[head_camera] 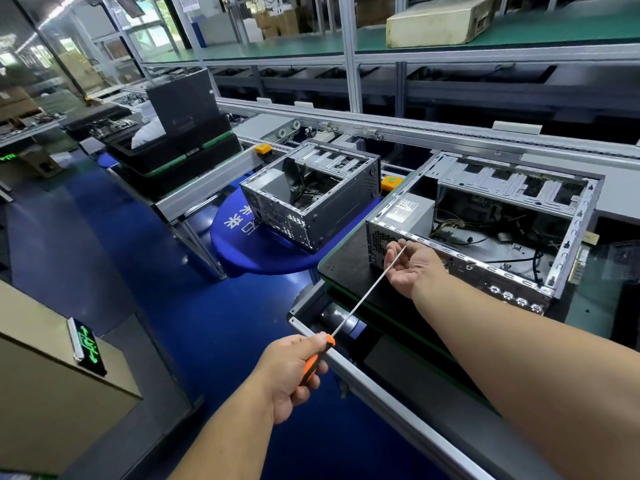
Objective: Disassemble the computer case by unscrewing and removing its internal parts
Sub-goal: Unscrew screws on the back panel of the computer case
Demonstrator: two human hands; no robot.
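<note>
Your left hand (294, 372) grips the screwdriver (349, 317), your right hand (405, 268) pinches its tip, and the computer case (478, 230) keeps its power supply (405, 216) and cables.

A glossy blue floor (114, 244) spreads left of the hands; aluminium-framed shelving (349, 57) with green matting rises beyond them.

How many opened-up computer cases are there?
2. One computer case sits on the dark mat by the right hand; another rests on the blue round table behind. Others may be hidden farther left.
</note>
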